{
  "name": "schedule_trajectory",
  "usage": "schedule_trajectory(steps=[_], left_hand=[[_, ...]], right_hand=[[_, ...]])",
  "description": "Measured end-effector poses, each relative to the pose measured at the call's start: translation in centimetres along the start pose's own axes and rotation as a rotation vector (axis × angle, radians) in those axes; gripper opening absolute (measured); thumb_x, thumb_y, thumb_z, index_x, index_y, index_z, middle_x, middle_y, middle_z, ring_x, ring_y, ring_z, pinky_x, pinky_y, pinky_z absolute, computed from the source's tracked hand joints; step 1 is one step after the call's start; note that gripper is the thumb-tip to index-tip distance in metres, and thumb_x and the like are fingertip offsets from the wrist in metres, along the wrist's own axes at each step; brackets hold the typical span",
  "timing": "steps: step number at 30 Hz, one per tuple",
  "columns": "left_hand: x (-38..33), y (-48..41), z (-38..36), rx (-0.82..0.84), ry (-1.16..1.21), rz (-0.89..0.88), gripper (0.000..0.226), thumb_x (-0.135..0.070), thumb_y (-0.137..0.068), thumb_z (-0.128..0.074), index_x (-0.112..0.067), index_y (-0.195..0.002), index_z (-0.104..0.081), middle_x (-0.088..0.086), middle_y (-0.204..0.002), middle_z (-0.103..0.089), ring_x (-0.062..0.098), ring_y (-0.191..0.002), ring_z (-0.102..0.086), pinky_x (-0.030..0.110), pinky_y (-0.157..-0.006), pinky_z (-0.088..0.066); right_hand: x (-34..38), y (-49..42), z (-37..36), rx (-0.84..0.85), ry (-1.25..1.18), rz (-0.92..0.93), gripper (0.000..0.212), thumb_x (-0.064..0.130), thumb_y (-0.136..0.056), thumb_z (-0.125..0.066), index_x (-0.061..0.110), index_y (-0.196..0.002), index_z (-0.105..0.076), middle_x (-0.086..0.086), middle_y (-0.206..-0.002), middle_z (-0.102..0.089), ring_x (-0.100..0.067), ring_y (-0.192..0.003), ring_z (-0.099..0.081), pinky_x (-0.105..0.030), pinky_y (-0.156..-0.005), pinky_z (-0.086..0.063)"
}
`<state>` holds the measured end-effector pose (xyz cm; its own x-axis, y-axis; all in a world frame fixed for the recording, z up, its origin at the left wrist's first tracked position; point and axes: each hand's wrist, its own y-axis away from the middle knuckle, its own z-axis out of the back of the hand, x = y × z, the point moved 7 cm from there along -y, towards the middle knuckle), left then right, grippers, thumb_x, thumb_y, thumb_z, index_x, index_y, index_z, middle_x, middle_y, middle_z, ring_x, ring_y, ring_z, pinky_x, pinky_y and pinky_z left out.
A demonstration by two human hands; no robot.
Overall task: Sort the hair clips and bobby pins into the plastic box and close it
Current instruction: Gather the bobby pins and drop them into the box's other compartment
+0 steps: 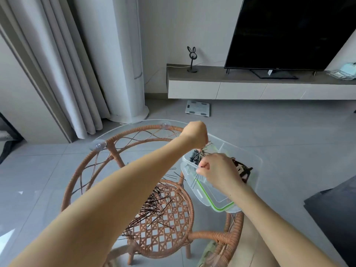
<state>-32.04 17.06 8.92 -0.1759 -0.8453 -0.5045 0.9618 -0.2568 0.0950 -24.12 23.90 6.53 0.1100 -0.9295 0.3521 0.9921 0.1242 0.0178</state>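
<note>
- The left hand [195, 134] reaches out over the far end of the clear plastic box [250, 157]. Its fingers are curled downwards and seem to pinch a few bobby pins [154, 207] right above the box.
- Under that hand, one compartment of the box holds a dark bundle of pins.
- The right hand [219, 170] hovers over the near side of the box, thumb and fingers pinched round several pins that dangle from it, tips down.
- Dark brown hair clips [243, 170] lie in another compartment, partly hidden behind the right hand.
- The lid [217, 206], clear with a green seal, lies at the box's near edge. I cannot tell whether the box rests on it.
- The box sits towards the right of the round glass counter [134, 128], which rests on a rattan frame.
- A loose pile of pins is spread on the glass to the left of the box, with a few stray ones between pile and box.
- Beyond the counter, a bathroom scale [197, 108] lies on the grey tiled floor below a low shelf [212, 74] carrying a television [289, 31] and a rabbit-eared stand [191, 58].
- Pale curtains [57, 64] hang at the left.
</note>
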Motion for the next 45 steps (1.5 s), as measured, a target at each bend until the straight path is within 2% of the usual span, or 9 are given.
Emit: schedule_trajectory(steps=[6, 10, 15, 18, 24, 31, 37, 40, 45], left_hand=[[-0.3, -0.4, -3.3, 0.315, -0.095, 0.004, 0.021, -0.004, -0.087, -0.051, -0.007, -0.103, -0.064, 0.012, -0.112, -0.067, 0.015, -0.063, -0.053, 0.012, -0.045, -0.041], [0.4, -0.6, -3.3, 0.44, 0.048, 0.005, 0.027, -0.006, -0.088, -0.054, 0.0, -0.113, -0.062, 0.011, -0.113, -0.067, 0.023, -0.085, -0.07, 0.022, -0.071, -0.054], [4.3, -0.7, 1.9, 0.145, 0.45, 0.079, 0.016, -0.001, -0.086, -0.053, -0.004, -0.094, -0.068, 0.013, -0.091, -0.071, 0.024, -0.08, -0.071, 0.029, -0.066, -0.061], [7.6, -0.4, 3.1, -0.022, 0.159, 0.065, 0.02, -0.004, -0.085, -0.055, -0.007, -0.098, -0.07, 0.01, -0.099, -0.071, 0.017, -0.073, -0.068, 0.025, -0.075, -0.056], [10.1, -0.7, -3.2, 0.106, -0.218, -0.101, 0.043, -0.029, -0.097, -0.039, -0.022, -0.14, -0.036, -0.005, -0.151, -0.031, 0.021, -0.143, -0.02, 0.038, -0.117, -0.015], [11.2, 1.0, -7.8, 0.151, -0.28, -0.221, 0.049, -0.032, -0.1, -0.023, -0.02, -0.147, -0.018, -0.002, -0.157, -0.011, 0.022, -0.146, 0.001, 0.039, -0.119, 0.003], [12.6, 6.8, -7.5, 0.176, -0.327, -0.265, 0.05, -0.031, -0.1, -0.025, -0.02, -0.147, -0.013, -0.004, -0.157, -0.009, 0.016, -0.146, 0.0, 0.032, -0.12, 0.0], [12.9, 9.7, -7.3, 0.185, -0.35, -0.295, 0.047, -0.031, -0.099, -0.025, -0.022, -0.145, -0.022, -0.003, -0.156, -0.012, 0.016, -0.146, -0.003, 0.034, -0.121, -0.004], [13.7, 13.3, -6.3, 0.152, -0.279, -0.363, 0.044, -0.029, -0.099, -0.03, -0.026, -0.143, -0.031, -0.009, -0.151, -0.028, 0.011, -0.144, -0.016, 0.025, -0.118, -0.005]], right_hand=[[-1.0, 0.5, 1.8, -0.103, -0.224, -0.044, 0.008, 0.012, -0.076, -0.066, 0.009, -0.072, -0.072, -0.008, -0.069, -0.07, -0.023, -0.067, -0.061, -0.024, -0.059, -0.041], [-1.9, -0.4, 4.0, -0.163, -0.332, -0.064, 0.005, 0.014, -0.076, -0.071, 0.012, -0.078, -0.075, -0.008, -0.079, -0.074, -0.024, -0.075, -0.066, -0.03, -0.071, -0.05], [-1.4, -3.5, 4.5, -0.126, -0.245, -0.046, 0.007, 0.013, -0.077, -0.07, 0.009, -0.078, -0.075, -0.01, -0.084, -0.074, -0.025, -0.082, -0.066, -0.028, -0.077, -0.051], [-1.1, -5.2, 3.2, -0.023, -0.11, -0.063, 0.011, 0.014, -0.08, -0.065, 0.011, -0.083, -0.075, -0.01, -0.093, -0.073, -0.027, -0.088, -0.065, -0.026, -0.075, -0.048], [1.5, -4.4, 4.3, -0.177, -0.051, 0.032, 0.02, 0.021, -0.088, -0.055, 0.011, -0.085, -0.072, -0.007, -0.091, -0.073, -0.028, -0.086, -0.065, -0.037, -0.078, -0.054], [2.0, -2.5, 3.6, -0.161, -0.001, 0.086, 0.027, 0.026, -0.088, -0.055, 0.003, -0.083, -0.069, -0.012, -0.082, -0.072, -0.03, -0.078, -0.065, -0.039, -0.072, -0.054], [6.2, 1.6, 1.3, -0.17, -0.116, 0.219, 0.021, 0.017, -0.09, -0.052, 0.011, -0.096, -0.071, -0.005, -0.089, -0.073, -0.014, -0.072, -0.06, -0.02, -0.065, -0.043], [8.3, 4.1, -3.3, -0.058, -0.179, 0.29, 0.027, 0.013, -0.092, -0.048, 0.007, -0.113, -0.063, -0.007, -0.113, -0.067, -0.017, -0.099, -0.061, -0.024, -0.09, -0.045], [6.4, 4.3, -9.8, 0.085, 0.058, 0.124, 0.053, 0.01, -0.092, -0.045, 0.004, -0.141, -0.026, -0.016, -0.149, -0.029, -0.028, -0.139, -0.024, -0.032, -0.114, -0.025]])
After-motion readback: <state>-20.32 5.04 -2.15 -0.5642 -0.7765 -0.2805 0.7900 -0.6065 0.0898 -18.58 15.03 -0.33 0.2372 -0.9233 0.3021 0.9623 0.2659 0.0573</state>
